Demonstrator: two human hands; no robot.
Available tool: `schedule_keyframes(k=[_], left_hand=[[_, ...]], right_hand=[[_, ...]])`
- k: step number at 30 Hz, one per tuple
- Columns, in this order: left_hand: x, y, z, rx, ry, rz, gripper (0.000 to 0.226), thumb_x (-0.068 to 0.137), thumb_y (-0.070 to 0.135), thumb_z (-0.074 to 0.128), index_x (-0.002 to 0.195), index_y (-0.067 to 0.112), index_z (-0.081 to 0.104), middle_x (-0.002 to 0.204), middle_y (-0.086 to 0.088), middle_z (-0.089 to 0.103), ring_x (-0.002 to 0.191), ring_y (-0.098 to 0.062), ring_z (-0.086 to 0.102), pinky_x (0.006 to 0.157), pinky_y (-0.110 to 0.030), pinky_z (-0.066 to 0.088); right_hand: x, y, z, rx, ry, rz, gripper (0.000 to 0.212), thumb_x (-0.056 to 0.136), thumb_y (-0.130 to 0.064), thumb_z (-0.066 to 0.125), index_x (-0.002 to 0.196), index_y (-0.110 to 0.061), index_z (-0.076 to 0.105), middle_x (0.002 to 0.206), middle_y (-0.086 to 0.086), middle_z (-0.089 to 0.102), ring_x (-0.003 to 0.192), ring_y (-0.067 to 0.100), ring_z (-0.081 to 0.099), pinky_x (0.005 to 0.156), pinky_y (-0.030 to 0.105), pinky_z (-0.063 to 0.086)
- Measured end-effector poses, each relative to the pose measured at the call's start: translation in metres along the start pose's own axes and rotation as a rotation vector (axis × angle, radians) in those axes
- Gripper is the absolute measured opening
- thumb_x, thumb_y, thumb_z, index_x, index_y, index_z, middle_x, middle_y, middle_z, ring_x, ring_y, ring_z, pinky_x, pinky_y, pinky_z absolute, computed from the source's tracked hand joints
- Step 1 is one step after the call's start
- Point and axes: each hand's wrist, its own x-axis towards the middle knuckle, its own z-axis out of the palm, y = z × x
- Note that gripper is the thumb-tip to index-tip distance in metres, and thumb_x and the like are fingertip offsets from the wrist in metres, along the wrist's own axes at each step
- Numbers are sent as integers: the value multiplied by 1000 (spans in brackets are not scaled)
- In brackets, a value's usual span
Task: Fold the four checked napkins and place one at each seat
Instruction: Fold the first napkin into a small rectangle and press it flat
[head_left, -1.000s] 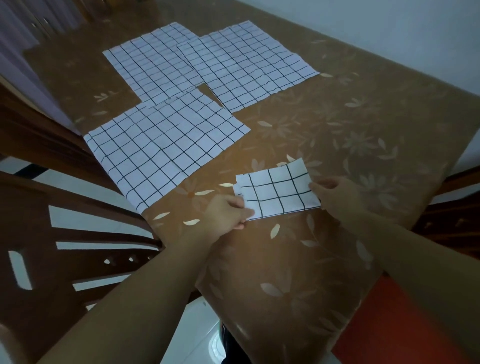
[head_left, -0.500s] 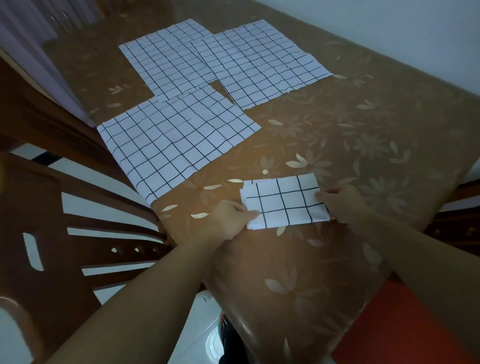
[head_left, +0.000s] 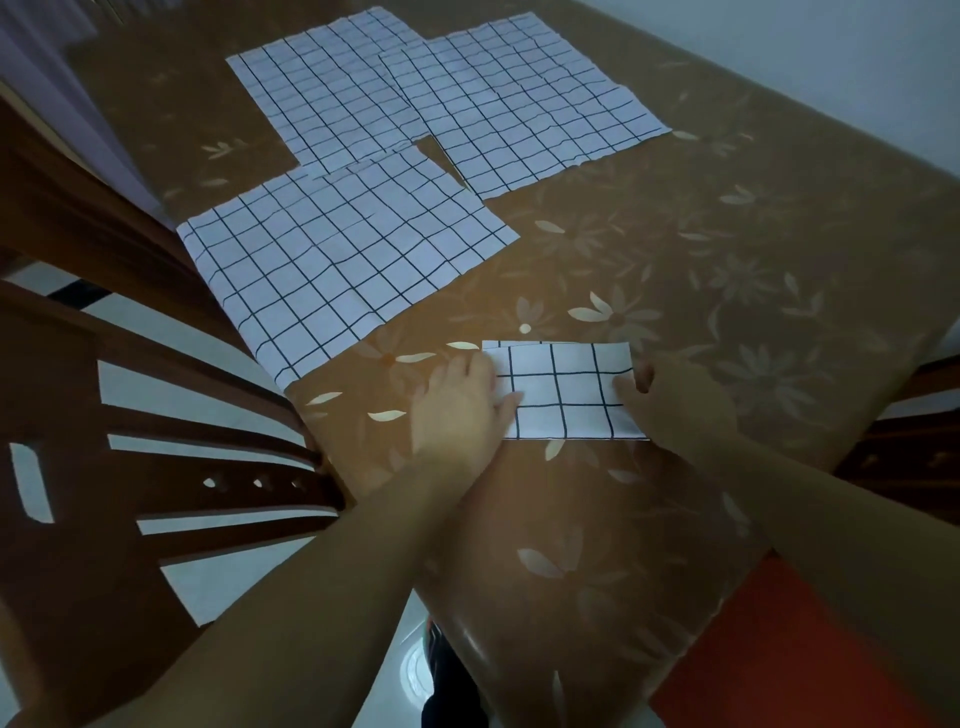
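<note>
Hands (head_left: 460, 410) flat on folded napkin (head_left: 563, 392), table (head_left: 701, 270)

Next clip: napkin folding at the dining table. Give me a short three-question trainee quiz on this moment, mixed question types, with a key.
1. True or false: both hands rest on the small folded white checked napkin near the table's front edge.
2. How many white checked napkins lie unfolded on the brown floral tablecloth?
3. Multiple choice: which unfolded napkin lies closest to the left hand? A. near-left napkin B. far-left napkin C. far-right napkin

Key
1. True: the left hand presses its left end, the right hand its right end.
2. Three.
3. A.
</note>
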Motion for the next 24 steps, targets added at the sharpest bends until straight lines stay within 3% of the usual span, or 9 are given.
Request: schedule_keyframes(k=[2,4,7,10,14,16,18,21,24], left_hand=[[-4,18,10,16,134,194,32,94,45,47,115,21,55,115,-1,56,111,-26,48,91,-41,36],[-4,38,23,-24,76,312,44,96,38,37,136,22,46,138,-3,47,135,-27,35,110,-45,25],[5,47,39,49,-146,302,59,101,37,18,155,17,5,163,-2,2,149,-22,-9,120,-46,-5],[10,36,45,107,-227,261,63,100,48,11,153,21,-11,161,1,-16,146,-18,-23,119,-44,-12],[12,17,43,171,-215,242,69,97,57,9,152,21,-13,161,-1,-18,146,-19,-22,119,-45,-10],[13,8,40,209,-204,222,72,96,60,8,152,21,-13,161,-3,-18,147,-20,-21,119,-45,-10],[13,5,39,219,-214,209,74,95,62,6,152,21,-15,161,-3,-18,147,-20,-22,119,-45,-10],[13,6,38,229,-227,204,73,95,63,5,151,21,-17,160,-4,-20,146,-20,-23,119,-46,-9],[13,7,37,240,-227,206,73,95,62,5,151,21,-17,160,-4,-20,146,-20,-23,119,-46,-9]], right_hand=[[-6,-3,7,-61,126,-101,21,91,-37,50,95,-16,54,95,2,58,86,24,57,75,38,48],[-12,-10,19,-93,220,-308,24,91,-30,45,106,-14,56,114,6,58,104,27,56,86,42,46],[-13,-17,34,-184,206,-547,48,88,-31,33,122,-9,59,133,10,58,123,28,55,95,45,44],[-5,-10,41,-292,56,-539,57,95,-35,25,138,-7,49,148,9,44,138,24,39,109,50,31],[5,-1,40,-321,-72,-474,72,93,-53,8,153,-14,16,161,5,14,149,20,11,116,54,8],[6,2,39,-325,-90,-411,74,91,-55,3,154,-17,6,163,3,5,149,19,2,116,53,2],[3,4,37,-313,-67,-325,73,91,-54,6,154,-15,8,162,5,8,149,22,4,116,52,4],[-5,7,27,-160,102,-212,62,94,-45,33,148,-14,30,151,8,37,138,28,33,112,49,23],[-7,4,15,211,132,-64,46,86,-33,60,129,-21,49,113,-1,62,104,22,58,90,40,47]])
